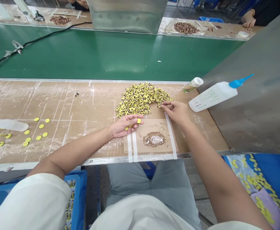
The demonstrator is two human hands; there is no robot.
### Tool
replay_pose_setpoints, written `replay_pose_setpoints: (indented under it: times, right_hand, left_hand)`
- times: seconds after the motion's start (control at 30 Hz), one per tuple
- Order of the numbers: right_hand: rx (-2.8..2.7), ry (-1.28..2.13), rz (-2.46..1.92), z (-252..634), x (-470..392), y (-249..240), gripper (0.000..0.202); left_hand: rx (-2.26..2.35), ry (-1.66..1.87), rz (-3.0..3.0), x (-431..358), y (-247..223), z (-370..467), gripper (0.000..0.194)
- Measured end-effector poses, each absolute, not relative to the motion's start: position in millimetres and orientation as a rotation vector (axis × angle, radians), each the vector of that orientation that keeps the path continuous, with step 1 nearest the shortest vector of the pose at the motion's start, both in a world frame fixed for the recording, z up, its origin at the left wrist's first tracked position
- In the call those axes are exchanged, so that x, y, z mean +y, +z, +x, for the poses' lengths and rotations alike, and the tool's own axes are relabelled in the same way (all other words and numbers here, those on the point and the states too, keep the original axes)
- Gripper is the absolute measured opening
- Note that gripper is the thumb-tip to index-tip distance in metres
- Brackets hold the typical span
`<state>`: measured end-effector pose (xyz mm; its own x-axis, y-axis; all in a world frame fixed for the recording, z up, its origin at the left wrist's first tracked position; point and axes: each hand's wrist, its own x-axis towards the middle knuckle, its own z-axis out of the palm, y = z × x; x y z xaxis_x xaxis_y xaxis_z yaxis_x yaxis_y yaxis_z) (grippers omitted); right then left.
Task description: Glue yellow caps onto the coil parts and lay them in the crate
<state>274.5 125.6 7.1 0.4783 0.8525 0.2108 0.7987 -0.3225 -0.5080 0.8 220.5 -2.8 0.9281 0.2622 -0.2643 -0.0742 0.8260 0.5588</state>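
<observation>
My left hand (124, 126) is closed around several small round yellow discs, with one yellow disc (139, 120) showing at its fingertips. At the right edge of a heap of small yellow-and-dark pieces (142, 99), my right hand (175, 111) pinches with thumb and forefinger. Whether a piece is between those fingers is too small to make out. Below both hands, a cardboard sheet (142, 145) is taped to the bench, bearing a wet, clear puddle of glue-like liquid (154, 139).
A white squeeze bottle (213, 96) with a blue nozzle leans against the metal panel (257, 95) beside a small capped jar (192, 85). Loose yellow discs (38, 137) and a translucent bottle (9, 124) lie at left. Beyond runs a green belt (70, 54); other people's hands (249, 23) are across it.
</observation>
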Motion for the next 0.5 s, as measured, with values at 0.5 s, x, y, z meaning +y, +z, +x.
replay_pose_setpoints:
  times: [0.5]
  right_hand:
    - [-1.126,0.484,-1.758,273,117,5,0.03]
  left_hand:
    - [0.359,0.161,0.589,221,-2,-2,0.029]
